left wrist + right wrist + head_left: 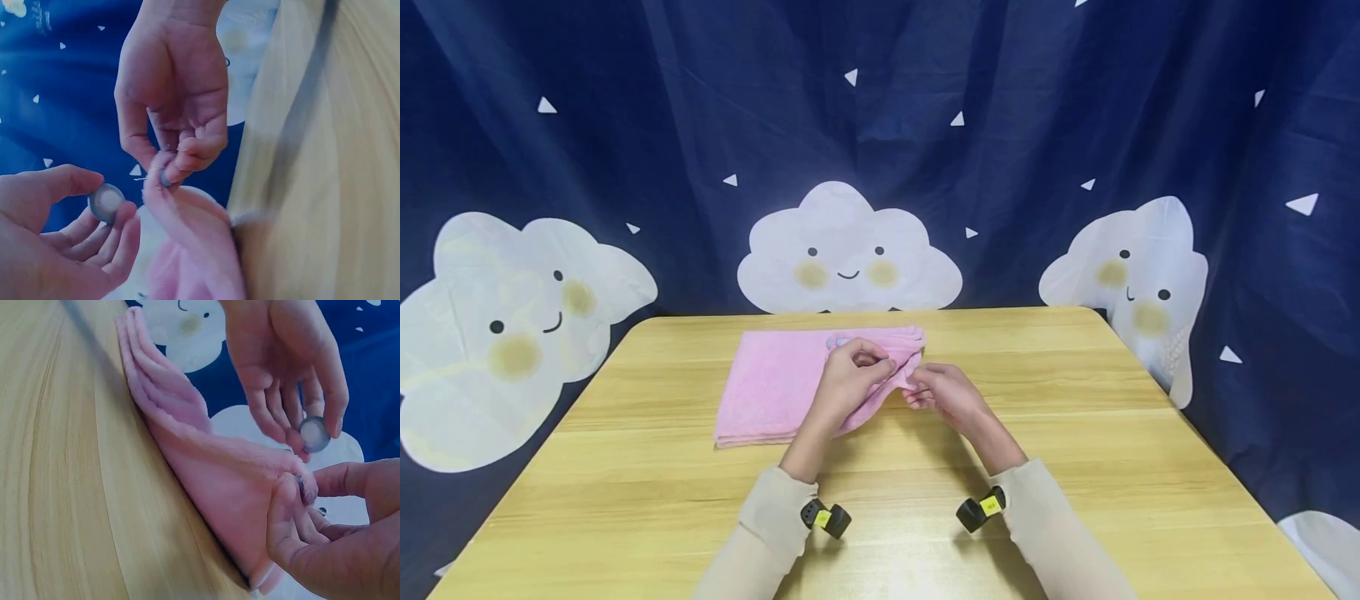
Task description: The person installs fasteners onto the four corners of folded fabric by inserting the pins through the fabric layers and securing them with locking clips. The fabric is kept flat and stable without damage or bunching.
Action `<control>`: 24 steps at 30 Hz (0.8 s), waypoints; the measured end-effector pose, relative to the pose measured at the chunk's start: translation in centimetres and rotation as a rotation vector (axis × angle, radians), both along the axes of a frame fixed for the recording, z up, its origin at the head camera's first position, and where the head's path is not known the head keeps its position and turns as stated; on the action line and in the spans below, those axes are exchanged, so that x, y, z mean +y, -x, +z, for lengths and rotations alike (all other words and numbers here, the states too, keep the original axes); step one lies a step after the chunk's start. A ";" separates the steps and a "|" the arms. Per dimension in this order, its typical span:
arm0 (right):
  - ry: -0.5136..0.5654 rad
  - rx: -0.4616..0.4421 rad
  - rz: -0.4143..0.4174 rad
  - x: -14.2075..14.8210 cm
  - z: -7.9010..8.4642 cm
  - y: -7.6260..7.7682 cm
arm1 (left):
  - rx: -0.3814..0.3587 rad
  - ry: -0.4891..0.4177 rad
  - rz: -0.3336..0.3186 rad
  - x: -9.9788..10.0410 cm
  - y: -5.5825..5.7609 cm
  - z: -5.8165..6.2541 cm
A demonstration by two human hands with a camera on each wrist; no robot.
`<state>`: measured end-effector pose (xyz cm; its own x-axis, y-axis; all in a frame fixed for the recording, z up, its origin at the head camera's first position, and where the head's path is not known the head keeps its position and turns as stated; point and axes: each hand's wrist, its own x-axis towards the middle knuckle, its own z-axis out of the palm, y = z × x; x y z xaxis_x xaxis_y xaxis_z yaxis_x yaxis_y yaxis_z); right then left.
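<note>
A folded pink plush cloth (775, 379) lies toward the back of the table, its right part lifted and gathered between the hands. My left hand (848, 379) is over the cloth's right half; between thumb and fingertips it pinches a small round grey disc with a whitish centre (107, 203). My right hand (947, 396) pinches the cloth's raised edge (290, 465). At that pinch a small grey piece (300, 485) shows against the cloth, partly covered by the fingers. The disc is apart from the cloth's edge. A pale blue bit (835, 342) shows on the cloth behind the left hand.
The light wooden table (647, 500) extends around the cloth on all sides. A dark blue curtain (910, 150) with white clouds hangs right behind the table's far edge. Black wrist cameras (826, 517) sit on both beige sleeves (775, 512).
</note>
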<state>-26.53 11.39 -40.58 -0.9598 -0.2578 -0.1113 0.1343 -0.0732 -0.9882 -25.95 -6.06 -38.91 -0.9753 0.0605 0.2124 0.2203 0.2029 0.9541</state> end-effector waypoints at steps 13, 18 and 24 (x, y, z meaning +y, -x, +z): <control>-0.029 0.006 0.023 -0.1 0.0 0.0 | -0.109 -0.339 -0.060 0.5 0.7 -1.5; -0.041 0.004 0.033 -0.1 0.0 0.0 | -0.091 -0.306 -0.049 0.7 0.6 -1.5; -0.039 0.015 0.039 -0.1 -0.2 0.1 | -0.036 -0.312 -0.067 0.9 0.5 -1.6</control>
<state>-26.62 11.26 -40.82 -0.9508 -0.2907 -0.1075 0.1212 -0.0295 -0.9922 -26.49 -5.17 -40.47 -0.9786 0.0621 0.1963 0.1884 -0.1145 0.9754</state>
